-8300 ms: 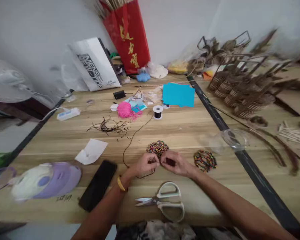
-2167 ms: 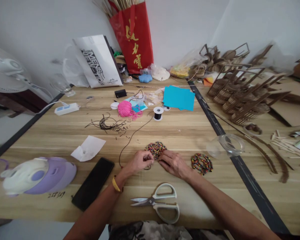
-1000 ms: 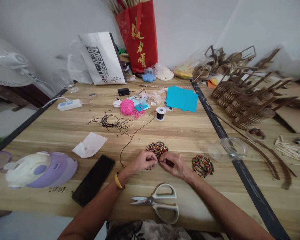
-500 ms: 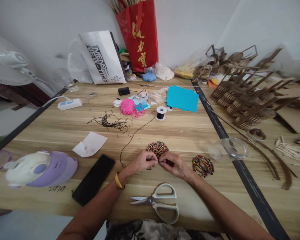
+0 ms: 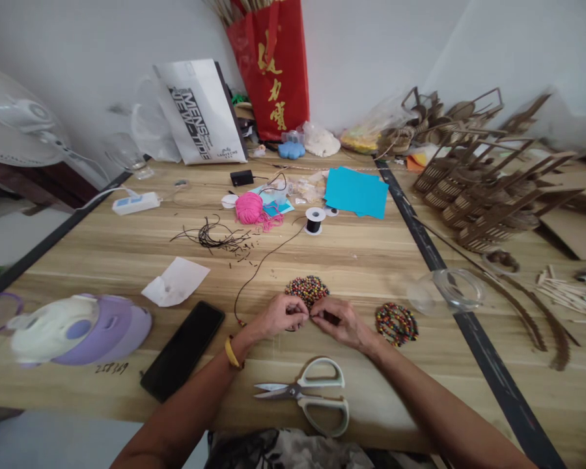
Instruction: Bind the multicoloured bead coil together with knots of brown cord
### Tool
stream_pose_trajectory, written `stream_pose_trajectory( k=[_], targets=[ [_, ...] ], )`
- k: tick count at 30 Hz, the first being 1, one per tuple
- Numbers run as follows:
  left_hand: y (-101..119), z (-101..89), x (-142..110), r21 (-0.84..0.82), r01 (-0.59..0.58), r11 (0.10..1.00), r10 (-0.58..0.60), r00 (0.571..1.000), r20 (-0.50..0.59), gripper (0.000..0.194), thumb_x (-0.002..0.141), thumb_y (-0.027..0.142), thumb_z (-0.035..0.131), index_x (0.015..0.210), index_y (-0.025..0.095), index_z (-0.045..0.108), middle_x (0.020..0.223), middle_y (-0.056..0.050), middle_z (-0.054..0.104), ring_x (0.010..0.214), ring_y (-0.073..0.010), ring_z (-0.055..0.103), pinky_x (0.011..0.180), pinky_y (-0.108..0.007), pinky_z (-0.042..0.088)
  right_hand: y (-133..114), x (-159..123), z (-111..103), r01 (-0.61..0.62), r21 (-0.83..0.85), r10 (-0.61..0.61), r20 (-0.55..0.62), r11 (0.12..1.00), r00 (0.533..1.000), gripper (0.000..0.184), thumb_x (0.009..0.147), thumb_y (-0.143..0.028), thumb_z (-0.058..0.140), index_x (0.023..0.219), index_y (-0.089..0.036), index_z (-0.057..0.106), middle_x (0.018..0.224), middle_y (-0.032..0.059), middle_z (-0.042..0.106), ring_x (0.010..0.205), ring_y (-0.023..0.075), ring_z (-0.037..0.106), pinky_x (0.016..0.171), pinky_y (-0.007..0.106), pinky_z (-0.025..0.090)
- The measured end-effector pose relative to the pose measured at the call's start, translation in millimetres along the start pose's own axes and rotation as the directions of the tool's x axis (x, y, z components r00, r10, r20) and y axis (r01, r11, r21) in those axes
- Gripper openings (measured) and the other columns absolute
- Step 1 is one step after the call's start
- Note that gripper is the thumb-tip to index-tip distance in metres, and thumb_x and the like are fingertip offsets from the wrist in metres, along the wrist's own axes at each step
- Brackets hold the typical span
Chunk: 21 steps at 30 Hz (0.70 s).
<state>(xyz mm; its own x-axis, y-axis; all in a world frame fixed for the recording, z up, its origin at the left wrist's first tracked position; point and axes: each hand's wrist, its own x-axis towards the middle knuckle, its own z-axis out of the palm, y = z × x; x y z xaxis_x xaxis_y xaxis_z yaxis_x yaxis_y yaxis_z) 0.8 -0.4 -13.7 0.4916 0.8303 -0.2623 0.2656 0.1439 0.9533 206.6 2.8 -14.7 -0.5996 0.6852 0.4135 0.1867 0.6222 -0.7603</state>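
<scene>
- So, bare left hand (image 5: 279, 316) + bare right hand (image 5: 344, 323): fingertips together on each, can't tell on what, near side of multicolour round-bead pile (image 5: 306, 286)
- white round spool (image 5: 314, 223): behind pile

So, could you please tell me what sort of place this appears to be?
Probably a small craft workspace: a pile of coloured beads and a spool of black cord sit on the wooden table, with brown baskets grouped at the right.

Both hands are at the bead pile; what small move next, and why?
Probably ease the right hand toward the left hand to try threading: both are pinched, nearly tip to tip, beside the bead pile, and the black cord runs from the spool toward the left wrist. What they hold is too small to tell.
</scene>
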Motion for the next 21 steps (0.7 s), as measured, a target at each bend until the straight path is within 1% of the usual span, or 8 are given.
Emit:
stream_pose_trajectory(
  k=[8, 14, 21],
  targets=[
    [0.7, -0.2, 0.0, 0.0, -0.002, 1.0, 0.002, 1.0, -0.001, 0.02, 0.075, 0.032, 0.064, 0.076, 0.012, 0.062, 0.059, 0.001, 0.059, 0.051, -0.0091, 0.056, 0.05, -0.018, 0.044, -0.8, 0.1, -0.3, 0.011, -0.004, -0.011, -0.011, 1.0, 1.0, 0.012, 0.093, -0.024, 0.056, 0.089, -0.016, 0.064, 0.075, 0.0053, 0.064, 0.065, 0.0139, 0.057, 0.061, 0.024, 0.046],
    [-3.0, -0.2, 0.8, 0.023, -0.009, 1.0, 0.009, 1.0, -0.002, 0.017, 0.075, 0.029, 0.063, 0.077, 0.011, 0.063, 0.058, 0.001, 0.058, 0.05, -0.0092, 0.055, 0.047, -0.018, 0.042, -0.4, 0.0, -0.2, 0.009, -0.017, -0.009, -0.007, 1.0, 1.0, 0.015, 0.094, -0.027, 0.055, 0.088, -0.016, 0.063, 0.072, 0.0048, 0.063, 0.063, 0.0136, 0.056, 0.059, 0.024, 0.045],
    [-0.4, -1.5, 0.1, 0.04, -0.049, 0.998, 0.048, 0.999, 0.016, 0.014, 0.076, 0.025, 0.062, 0.077, 0.011, 0.064, 0.059, 0.001, 0.058, 0.05, -0.0082, 0.054, 0.048, -0.017, 0.041, -1.6, 1.4, -1.1, 0.027, 0.011, -0.027, 0.005, 1.0, 1.0, 0.015, 0.095, -0.027, 0.054, 0.087, -0.017, 0.063, 0.077, 0.0063, 0.065, 0.069, 0.0149, 0.059, 0.064, 0.025, 0.048]
  ],
)
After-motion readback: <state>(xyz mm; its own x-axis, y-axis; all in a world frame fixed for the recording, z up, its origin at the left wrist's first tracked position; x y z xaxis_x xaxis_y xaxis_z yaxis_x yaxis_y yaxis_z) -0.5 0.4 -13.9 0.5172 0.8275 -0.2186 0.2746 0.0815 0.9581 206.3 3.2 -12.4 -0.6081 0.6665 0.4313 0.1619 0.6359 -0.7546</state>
